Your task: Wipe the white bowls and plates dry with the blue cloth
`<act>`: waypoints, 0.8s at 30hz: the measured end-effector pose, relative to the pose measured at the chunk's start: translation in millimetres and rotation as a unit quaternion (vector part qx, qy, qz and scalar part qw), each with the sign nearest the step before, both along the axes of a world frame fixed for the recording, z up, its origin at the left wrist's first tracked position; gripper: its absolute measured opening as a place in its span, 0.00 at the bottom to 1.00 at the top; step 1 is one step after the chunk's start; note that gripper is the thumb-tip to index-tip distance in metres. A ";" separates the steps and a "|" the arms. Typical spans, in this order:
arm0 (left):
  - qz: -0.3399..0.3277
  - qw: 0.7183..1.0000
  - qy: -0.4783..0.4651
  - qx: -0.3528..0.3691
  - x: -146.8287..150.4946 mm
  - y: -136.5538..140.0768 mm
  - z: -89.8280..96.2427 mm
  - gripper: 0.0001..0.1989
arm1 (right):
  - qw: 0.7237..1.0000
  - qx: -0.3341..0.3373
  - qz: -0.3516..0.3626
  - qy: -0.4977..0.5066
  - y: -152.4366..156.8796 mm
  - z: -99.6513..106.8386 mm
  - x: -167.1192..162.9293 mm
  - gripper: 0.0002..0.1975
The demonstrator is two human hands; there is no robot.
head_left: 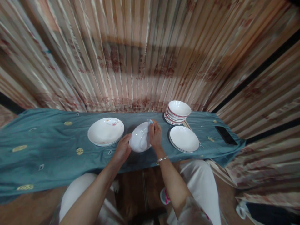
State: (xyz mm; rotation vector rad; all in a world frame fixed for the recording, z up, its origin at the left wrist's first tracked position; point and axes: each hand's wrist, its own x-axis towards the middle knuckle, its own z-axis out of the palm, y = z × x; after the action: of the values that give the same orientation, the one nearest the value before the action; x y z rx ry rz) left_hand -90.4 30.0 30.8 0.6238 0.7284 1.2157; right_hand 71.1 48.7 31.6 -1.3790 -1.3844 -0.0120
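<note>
A white plate [138, 137] is held tilted above the front half of the table, its underside with the foot ring turned partly toward me. My left hand [123, 147] is closed on its left edge. At the plate's right side, my right hand [155, 133] is closed on a small pale blue cloth [150, 121] pressed against the plate; most of the cloth is hidden by the fingers. Left of my hands lies a stack of larger white plates [105, 132] with a flower print. To the right lie a few plain white plates [184, 139], stacked.
Several white bowls with red bands [178, 109] stand stacked at the back right. A black phone [225, 135] lies near the table's right end. A teal patterned cloth [56, 150] covers the narrow table. Pleated curtains [140, 62] hang close behind and at the right.
</note>
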 end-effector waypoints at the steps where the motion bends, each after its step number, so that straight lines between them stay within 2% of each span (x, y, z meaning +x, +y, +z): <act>1: -0.005 1.000 0.001 0.000 -0.8 0.3 -0.2 0.14 | 1.000 0.001 -0.004 0.009 0.9 -3.9 0.2 0.21; 8: -0.003 1.000 0.005 -0.005 -4.4 4.2 -9.2 0.16 | 0.990 -0.023 -0.042 0.130 5.5 -37.9 1.0 0.26; 12: -0.002 1.000 -0.001 -0.008 -4.9 4.9 -11.1 0.15 | 0.979 -0.031 -0.046 0.198 0.8 -50.2 -1.9 0.28; 20: -0.018 1.000 -0.009 -0.010 -6.1 0.6 -5.4 0.13 | 0.957 -0.079 -0.064 0.270 -1.4 -85.1 2.1 0.25; 24: -0.018 1.000 -0.018 -0.004 -3.9 -3.5 -3.9 0.12 | 0.961 -0.092 -0.029 0.260 3.9 -92.9 14.3 0.23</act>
State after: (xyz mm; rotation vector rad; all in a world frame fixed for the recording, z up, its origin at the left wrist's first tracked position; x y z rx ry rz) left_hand -94.3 26.5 26.8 0.6047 0.6894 1.1874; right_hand 85.4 52.5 -61.4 -1.4439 -0.9194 0.4229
